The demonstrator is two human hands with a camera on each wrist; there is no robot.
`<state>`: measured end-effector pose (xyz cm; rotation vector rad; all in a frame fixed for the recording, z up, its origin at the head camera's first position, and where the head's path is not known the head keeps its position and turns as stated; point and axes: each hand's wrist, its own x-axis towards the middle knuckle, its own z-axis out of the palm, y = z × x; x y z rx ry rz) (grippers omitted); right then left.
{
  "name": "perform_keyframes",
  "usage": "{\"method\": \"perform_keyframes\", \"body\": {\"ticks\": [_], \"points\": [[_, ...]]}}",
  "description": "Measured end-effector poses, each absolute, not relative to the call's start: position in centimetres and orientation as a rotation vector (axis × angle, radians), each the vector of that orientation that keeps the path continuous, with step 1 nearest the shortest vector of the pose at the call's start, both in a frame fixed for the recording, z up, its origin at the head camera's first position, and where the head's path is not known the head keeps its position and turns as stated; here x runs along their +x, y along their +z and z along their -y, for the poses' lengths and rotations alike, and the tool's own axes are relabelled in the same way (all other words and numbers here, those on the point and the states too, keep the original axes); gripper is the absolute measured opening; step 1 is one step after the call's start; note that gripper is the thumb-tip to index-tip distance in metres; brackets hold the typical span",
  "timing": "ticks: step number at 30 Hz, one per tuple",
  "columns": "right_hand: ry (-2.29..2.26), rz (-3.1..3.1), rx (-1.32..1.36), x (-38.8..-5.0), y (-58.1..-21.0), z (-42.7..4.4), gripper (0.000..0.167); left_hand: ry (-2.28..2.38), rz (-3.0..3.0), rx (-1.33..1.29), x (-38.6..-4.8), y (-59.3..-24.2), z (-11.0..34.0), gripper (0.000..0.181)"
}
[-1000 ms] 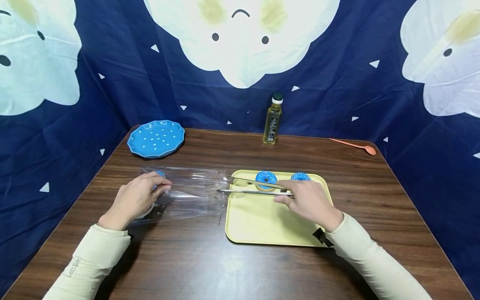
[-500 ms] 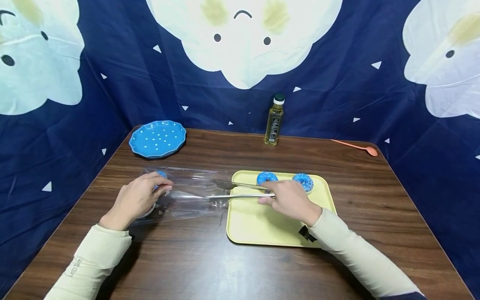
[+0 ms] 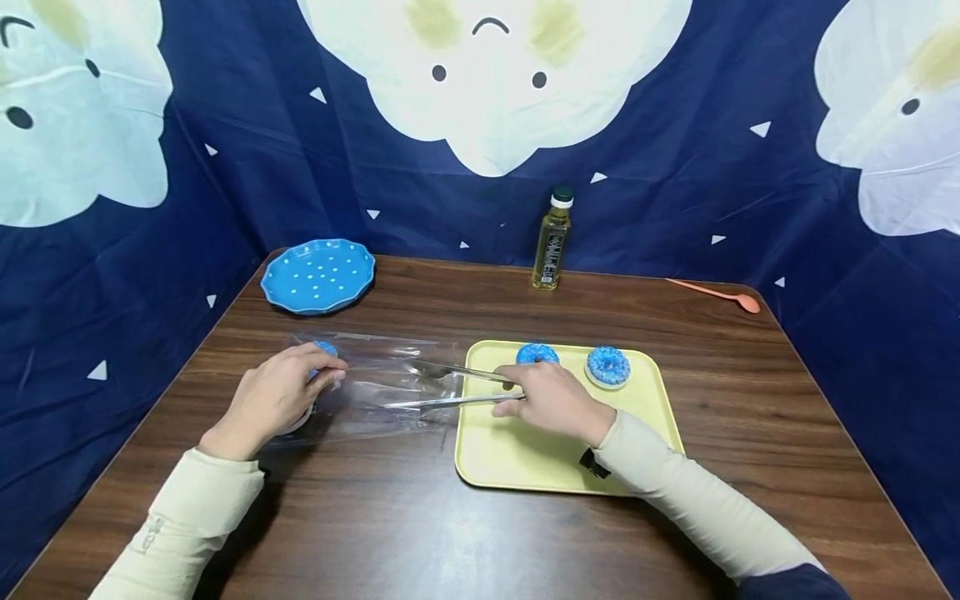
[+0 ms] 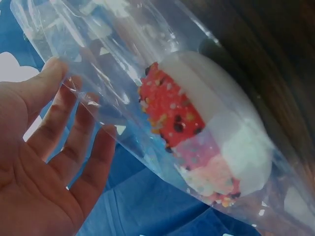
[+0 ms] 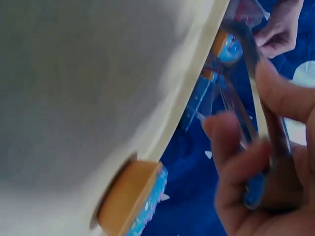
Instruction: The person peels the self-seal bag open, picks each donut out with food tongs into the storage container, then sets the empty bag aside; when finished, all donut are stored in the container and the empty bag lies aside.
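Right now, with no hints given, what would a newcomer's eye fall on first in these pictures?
Probably the big upside-down white cloud face at the top of the head view, on the navy backdrop. Next, likely, the right hand holding metal tongs toward the clear plastic bag, which the left hand holds. Two blue-iced doughnuts also stand out along the yellow tray's far side.

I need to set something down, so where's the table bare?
Bare table lies between the sleeves, nearside of the yellow tray, and from tray to orange spoon. Left of the tray is crowded: plastic bag, tongs, left hand.
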<state>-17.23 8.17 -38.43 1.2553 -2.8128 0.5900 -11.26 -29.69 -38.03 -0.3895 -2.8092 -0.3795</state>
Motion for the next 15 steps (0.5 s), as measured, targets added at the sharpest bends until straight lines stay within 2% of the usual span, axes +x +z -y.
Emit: {"method": "perform_keyframes", "body": {"ticks": [5,10,15], "points": [[0.747,2.933,1.251,-17.7,-38.2,-8.5,0.054,-0.372,2.803,-0.384,-11.3,-37.9,29.7,0.013],[0.744,2.949,1.303,-18.1,-38.3,-8.4,0.047,-0.363,2.788,-0.405,-11.3,-37.9,29.7,0.011],[0.672,2.901,1.316,-18.3,-38.5,-7.6,0.048,-0.403,2.801,-0.400,-11.2,-37.8,29.8,0.011]]}}
